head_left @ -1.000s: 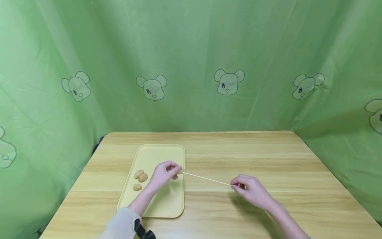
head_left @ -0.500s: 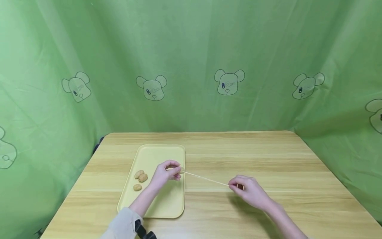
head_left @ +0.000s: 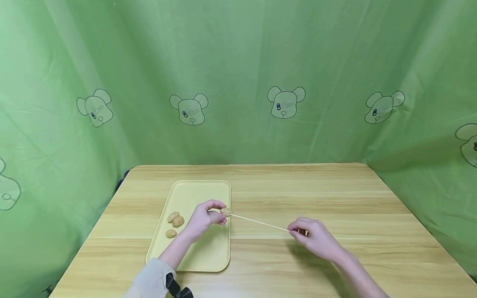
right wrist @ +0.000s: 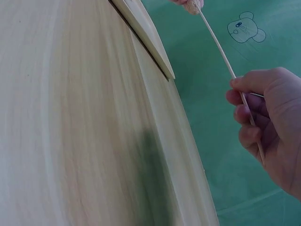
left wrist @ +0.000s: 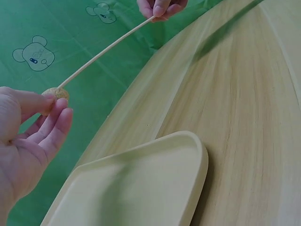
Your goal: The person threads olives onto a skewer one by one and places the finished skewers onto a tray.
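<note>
My left hand [head_left: 204, 218] pinches a small tan, rough-surfaced oval ball [head_left: 225, 212] between thumb and fingers, above the right rim of a pale yellow tray [head_left: 201, 265]. A thin wooden skewer [head_left: 257, 222] runs from this ball across to my right hand [head_left: 311, 236]. Its tip meets the ball in the left wrist view, where the skewer [left wrist: 106, 51] slants up to the other hand. In the right wrist view, thumb and curled fingers grip the skewer [right wrist: 218, 47], whose rear end lies against the palm. Several similar tan balls [head_left: 178, 222] lie at the tray's left side.
A wood-grain table [head_left: 335, 194] spreads under both hands, with the tray on its left half. Green curtain [head_left: 238, 62] with bear-head prints surrounds the far and side edges. A black strap [head_left: 175, 285] sits at the left sleeve.
Left fingers have shifted their hold, so more of the ball shows. My right hand moved slightly left with the skewer, then back right. The balls on the tray stay put.
</note>
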Tool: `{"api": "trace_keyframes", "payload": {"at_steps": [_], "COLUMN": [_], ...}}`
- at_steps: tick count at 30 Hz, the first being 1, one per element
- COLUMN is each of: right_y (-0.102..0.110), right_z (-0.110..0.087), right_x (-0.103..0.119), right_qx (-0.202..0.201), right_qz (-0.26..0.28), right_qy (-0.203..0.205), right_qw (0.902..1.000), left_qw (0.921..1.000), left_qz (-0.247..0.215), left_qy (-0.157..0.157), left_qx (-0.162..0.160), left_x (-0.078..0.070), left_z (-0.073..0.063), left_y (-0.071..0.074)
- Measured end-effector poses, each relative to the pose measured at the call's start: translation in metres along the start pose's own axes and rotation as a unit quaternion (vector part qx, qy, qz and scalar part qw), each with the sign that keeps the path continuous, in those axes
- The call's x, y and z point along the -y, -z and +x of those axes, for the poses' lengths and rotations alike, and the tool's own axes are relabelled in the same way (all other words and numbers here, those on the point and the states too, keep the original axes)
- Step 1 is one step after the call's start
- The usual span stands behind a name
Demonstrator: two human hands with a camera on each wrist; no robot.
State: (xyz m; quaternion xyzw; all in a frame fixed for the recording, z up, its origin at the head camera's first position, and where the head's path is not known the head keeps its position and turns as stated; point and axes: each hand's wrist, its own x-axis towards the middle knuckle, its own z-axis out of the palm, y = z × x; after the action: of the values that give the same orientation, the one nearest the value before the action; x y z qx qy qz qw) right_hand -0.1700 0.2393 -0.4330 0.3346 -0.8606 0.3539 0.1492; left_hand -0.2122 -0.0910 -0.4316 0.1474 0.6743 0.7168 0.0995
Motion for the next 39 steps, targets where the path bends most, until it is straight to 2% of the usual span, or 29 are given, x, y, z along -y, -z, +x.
{"api": "trace_keyframes", "payload": {"at_steps": [5, 10, 12, 19, 28, 32, 39], "right_y": [0.009, 0.012, 0.011, 0.004, 0.0, -0.001, -0.001], "right_z": [-0.002, -0.003, -0.003, -0.001, 0.0, 0.002, 0.007], "right_x": [-0.002, 0.0, 0.0, 0.0, 0.003, 0.009, 0.02], "right_qx": [0.009, 0.003, -0.007, -0.055, -0.045, -0.04, -0.039], "right_qz": [0.022, 0.035, 0.04, 0.064, 0.098, 0.098, 0.105], "right_qy": [0.017, -0.007, -0.009, 0.023, -0.006, -0.016, -0.055], "right_qw": [0.9996, 0.9994, 0.9991, 0.9962, 0.9942, 0.9942, 0.9921], "left_qw": [0.9999, 0.9999, 0.9998, 0.9989, 0.9979, 0.998, 0.9964], "left_qz": [0.004, 0.004, 0.004, 0.012, 0.027, 0.015, -0.013], "left_qy": [-0.014, -0.017, -0.019, -0.045, -0.059, -0.061, -0.084], "left_qx": [0.006, 0.0, -0.005, -0.012, 0.002, 0.003, 0.01], "left_x": [-0.001, -0.002, -0.001, -0.001, -0.001, 0.002, 0.002], "left_z": [0.0, 0.0, -0.001, -0.001, -0.004, -0.004, -0.006], "left_y": [0.001, 0.003, 0.003, 0.003, 0.003, 0.002, -0.002]}}
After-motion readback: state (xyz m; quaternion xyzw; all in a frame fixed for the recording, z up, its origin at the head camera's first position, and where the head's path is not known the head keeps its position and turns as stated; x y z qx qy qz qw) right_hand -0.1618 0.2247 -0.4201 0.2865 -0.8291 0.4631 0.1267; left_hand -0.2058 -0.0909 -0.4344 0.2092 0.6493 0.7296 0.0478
